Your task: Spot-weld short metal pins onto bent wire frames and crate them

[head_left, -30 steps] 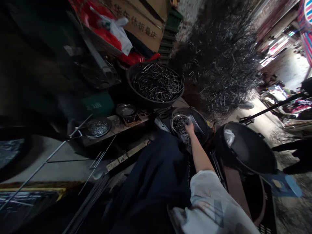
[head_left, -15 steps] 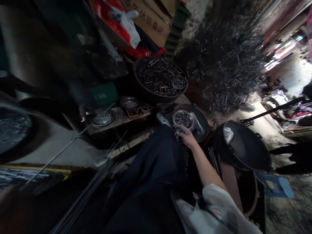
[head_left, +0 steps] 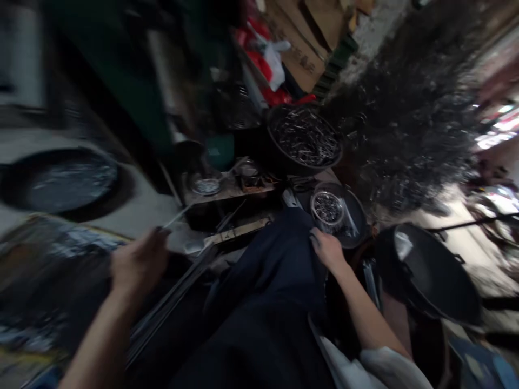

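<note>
My left hand (head_left: 140, 263) is closed around a thin metal rod (head_left: 178, 216). My right hand (head_left: 327, 249), fingers curled and seemingly empty, rests just below the small bowl of nails (head_left: 327, 207).

The thin rod (head_left: 178, 216) pinched in the left hand (head_left: 140, 262) is bare metal with a dull shine. The small round bowl (head_left: 327, 208) just beyond the right hand (head_left: 328, 249) is shiny metal and holds small bright metal pieces. The large basin (head_left: 305, 139) is matt black and filled with glinting metal pins. The empty wok-shaped pan (head_left: 430, 275) is dark with a smooth satin finish. The trouser leg (head_left: 267, 292) is matt dark cloth. The stacked boxes (head_left: 308, 48) are brown cardboard.
</note>
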`<move>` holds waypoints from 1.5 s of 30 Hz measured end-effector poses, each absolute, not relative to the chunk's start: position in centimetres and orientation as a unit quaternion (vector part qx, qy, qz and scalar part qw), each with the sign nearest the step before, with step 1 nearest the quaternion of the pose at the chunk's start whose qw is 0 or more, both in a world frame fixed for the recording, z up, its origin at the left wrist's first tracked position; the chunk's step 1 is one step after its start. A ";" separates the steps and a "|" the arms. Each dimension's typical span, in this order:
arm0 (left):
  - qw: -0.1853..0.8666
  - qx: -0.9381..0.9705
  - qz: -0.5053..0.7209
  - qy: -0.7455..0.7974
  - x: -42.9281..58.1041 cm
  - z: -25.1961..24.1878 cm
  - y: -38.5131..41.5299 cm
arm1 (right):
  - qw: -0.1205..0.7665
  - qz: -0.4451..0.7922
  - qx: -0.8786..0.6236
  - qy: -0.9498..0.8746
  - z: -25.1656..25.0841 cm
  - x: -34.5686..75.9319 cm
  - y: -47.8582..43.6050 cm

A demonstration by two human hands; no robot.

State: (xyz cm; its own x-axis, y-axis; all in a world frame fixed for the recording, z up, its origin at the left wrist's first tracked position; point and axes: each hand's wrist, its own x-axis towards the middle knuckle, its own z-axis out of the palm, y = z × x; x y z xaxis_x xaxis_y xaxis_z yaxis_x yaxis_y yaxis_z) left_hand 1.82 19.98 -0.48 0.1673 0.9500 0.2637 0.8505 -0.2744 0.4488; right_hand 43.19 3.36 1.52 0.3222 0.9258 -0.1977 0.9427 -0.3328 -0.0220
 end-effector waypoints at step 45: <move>0.070 0.769 0.202 0.603 8.2 -0.2 23.4 | -0.630 -0.580 0.459 0.239 2.5 20.3 24.0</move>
State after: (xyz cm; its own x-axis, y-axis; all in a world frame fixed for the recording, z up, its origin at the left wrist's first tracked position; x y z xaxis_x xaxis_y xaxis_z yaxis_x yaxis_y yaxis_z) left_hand 8.23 23.38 -0.19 0.1911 0.9552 0.2259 0.8991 -0.2627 0.3501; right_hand 20.32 23.99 2.51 0.2142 0.9491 -0.2307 -0.5113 -0.0923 -0.8544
